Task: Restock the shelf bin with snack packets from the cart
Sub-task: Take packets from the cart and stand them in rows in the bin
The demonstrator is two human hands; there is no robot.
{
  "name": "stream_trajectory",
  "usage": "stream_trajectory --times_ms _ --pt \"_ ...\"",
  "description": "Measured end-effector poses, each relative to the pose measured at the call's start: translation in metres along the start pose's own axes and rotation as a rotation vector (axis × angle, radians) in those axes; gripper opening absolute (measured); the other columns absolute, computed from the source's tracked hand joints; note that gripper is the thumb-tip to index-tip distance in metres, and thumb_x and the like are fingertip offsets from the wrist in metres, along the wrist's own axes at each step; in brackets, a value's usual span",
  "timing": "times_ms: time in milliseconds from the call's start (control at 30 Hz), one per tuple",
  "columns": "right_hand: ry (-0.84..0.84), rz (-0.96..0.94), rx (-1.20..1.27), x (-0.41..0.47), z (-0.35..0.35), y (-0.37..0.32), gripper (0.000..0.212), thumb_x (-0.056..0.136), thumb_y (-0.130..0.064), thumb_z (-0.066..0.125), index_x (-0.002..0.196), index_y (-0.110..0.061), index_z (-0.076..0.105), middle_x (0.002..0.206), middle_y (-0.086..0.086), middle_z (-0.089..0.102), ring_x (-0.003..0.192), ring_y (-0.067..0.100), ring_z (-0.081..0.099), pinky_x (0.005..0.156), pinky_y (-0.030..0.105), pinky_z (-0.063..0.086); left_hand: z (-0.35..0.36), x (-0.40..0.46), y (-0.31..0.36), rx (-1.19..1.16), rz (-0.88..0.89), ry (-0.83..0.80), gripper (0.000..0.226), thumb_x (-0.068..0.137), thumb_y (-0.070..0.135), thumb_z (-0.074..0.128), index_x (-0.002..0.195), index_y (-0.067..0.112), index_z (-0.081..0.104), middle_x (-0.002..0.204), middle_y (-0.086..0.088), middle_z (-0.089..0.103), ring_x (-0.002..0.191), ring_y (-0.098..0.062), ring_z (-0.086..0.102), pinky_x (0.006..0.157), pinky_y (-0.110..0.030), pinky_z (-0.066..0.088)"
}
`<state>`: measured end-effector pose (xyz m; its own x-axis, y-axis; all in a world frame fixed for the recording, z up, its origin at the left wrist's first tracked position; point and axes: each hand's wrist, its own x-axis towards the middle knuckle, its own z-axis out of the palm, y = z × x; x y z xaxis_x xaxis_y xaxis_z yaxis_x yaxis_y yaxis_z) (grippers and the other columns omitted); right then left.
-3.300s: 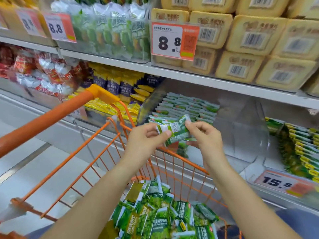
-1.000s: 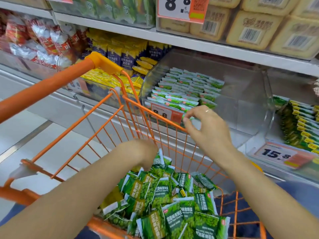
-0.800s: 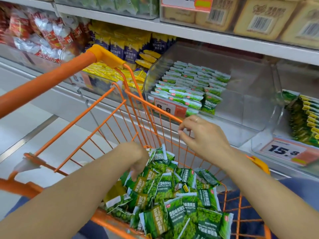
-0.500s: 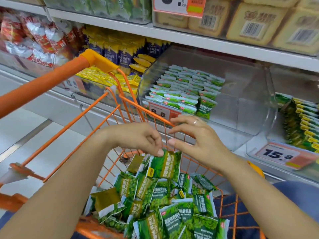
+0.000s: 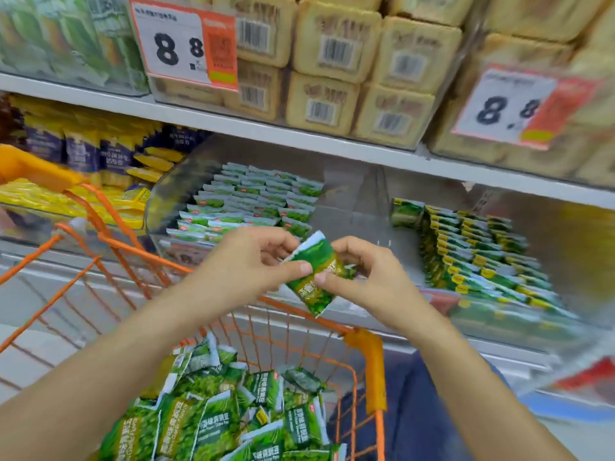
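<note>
A green snack packet (image 5: 316,276) is held in the air between my left hand (image 5: 253,264) and my right hand (image 5: 369,277), above the far rim of the orange cart (image 5: 366,347). Both hands pinch it, and it is tilted. Many more green packets (image 5: 213,414) lie heaped in the cart below my arms. Just beyond my hands stands the clear shelf bin (image 5: 349,201). Neat rows of green packets (image 5: 253,197) fill its left side, while its right side shows bare plastic.
To the right, another bin holds rows of green-and-yellow packets (image 5: 476,251). Yellow and dark blue packets (image 5: 100,161) fill the bin on the left. Beige wrapped blocks (image 5: 336,61) and 8.8 price tags (image 5: 186,44) sit on the shelf above.
My left hand has lifted a packet out of the cart heap. Both hands now hold it higher, in front of the bin. My view has tilted upward and right.
</note>
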<state>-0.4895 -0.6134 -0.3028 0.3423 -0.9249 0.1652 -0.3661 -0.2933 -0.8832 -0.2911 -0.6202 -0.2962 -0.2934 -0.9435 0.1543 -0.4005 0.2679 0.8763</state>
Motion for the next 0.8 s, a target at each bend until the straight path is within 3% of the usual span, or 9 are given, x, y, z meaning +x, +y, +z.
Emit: stream_trajectory --times_ms 100,167,267,333,400,467,533,600,800 --pt "0.011 0.06 -0.226 -0.013 -0.045 0.006 0.024 0.075 -0.022 0.08 0.088 -0.033 0.063 0.077 -0.016 0.069 0.071 -0.001 0.061 0.068 0.028 0.05 0.047 0.025 0.02 0.171 0.205 0.02 0.012 0.085 0.041 0.064 0.081 0.03 0.066 0.076 0.01 0.067 0.075 -0.005 0.06 0.068 -0.026 0.047" --pt "0.09 0.088 -0.206 -0.022 -0.074 0.012 0.023 0.075 -0.016 0.08 0.087 -0.027 0.064 0.076 -0.011 0.071 0.068 0.002 0.064 0.066 0.027 0.052 0.076 0.041 0.027 0.205 0.244 0.108 0.024 0.09 0.049 0.046 0.092 0.032 0.063 0.087 0.012 0.065 0.085 -0.002 0.057 0.073 -0.026 0.043" --pt "0.289 0.152 -0.051 -0.03 -0.116 0.026 0.017 0.074 -0.009 0.078 0.083 -0.015 0.065 0.07 -0.004 0.07 0.065 0.006 0.064 0.062 0.018 0.05 0.109 0.063 0.013 0.294 0.165 0.201 0.052 0.094 0.054 0.029 0.124 0.021 0.056 0.118 0.001 0.063 0.112 -0.017 0.053 0.091 -0.034 0.042" --pt "0.41 0.219 -0.103 -0.022 -0.139 0.046 0.017 0.074 -0.012 0.079 0.083 -0.01 0.064 0.069 -0.002 0.065 0.061 0.006 0.058 0.058 0.019 0.045 0.117 0.075 -0.006 0.519 0.029 0.199 0.062 0.097 0.057 0.023 0.132 0.014 0.05 0.125 -0.007 0.06 0.116 -0.026 0.052 0.092 -0.037 0.041" --pt "0.481 0.331 -0.301 0.0 -0.152 0.073 0.033 0.073 -0.022 0.082 0.097 -0.011 0.063 0.079 -0.001 0.06 0.068 0.011 0.055 0.062 0.028 0.043 0.121 0.081 -0.018 0.722 -0.102 0.182 0.064 0.098 0.058 0.018 0.132 0.012 0.047 0.123 -0.01 0.06 0.113 -0.029 0.053 0.083 -0.037 0.043" --pt "0.482 0.393 -0.401 0.029 -0.159 0.098 0.047 0.072 -0.025 0.083 0.111 -0.013 0.061 0.108 0.004 0.061 0.092 0.022 0.062 0.077 0.034 0.049 0.125 0.083 -0.023 0.79 -0.11 0.182 0.064 0.096 0.058 0.015 0.13 0.014 0.047 0.115 -0.008 0.063 0.107 -0.028 0.055 0.07 -0.034 0.043" --pt "0.397 0.38 -0.438 0.061 -0.162 0.116 0.048 0.075 -0.024 0.081 0.118 -0.015 0.06 0.126 0.004 0.059 0.108 0.026 0.06 0.082 0.031 0.048 0.126 0.083 -0.025 0.819 -0.086 0.187 0.062 0.096 0.058 0.014 0.125 0.017 0.049 0.101 -0.004 0.065 0.096 -0.025 0.058 0.056 -0.031 0.037" --pt "0.275 0.334 -0.585 0.09 -0.163 0.13 0.047 0.082 -0.023 0.074 0.125 -0.014 0.058 0.129 0.004 0.059 0.116 0.024 0.057 0.081 0.023 0.041 0.126 0.083 -0.026 0.816 -0.078 0.204 0.061 0.095 0.059 0.014 0.122 0.019 0.051 0.087 -0.001 0.063 0.08 -0.022 0.056 0.049 -0.03 0.031" --pt "0.186 0.352 -0.878 0.13 -0.172 0.169 0.042 0.086 -0.024 0.065 0.127 -0.018 0.057 0.128 0.01 0.058 0.118 0.029 0.052 0.086 0.03 0.046 0.128 0.085 -0.031 0.843 -0.059 0.251 0.061 0.094 0.06 0.009 0.119 0.025 0.052 0.079 0.004 0.062 0.068 -0.018 0.057 0.046 -0.027 0.036"
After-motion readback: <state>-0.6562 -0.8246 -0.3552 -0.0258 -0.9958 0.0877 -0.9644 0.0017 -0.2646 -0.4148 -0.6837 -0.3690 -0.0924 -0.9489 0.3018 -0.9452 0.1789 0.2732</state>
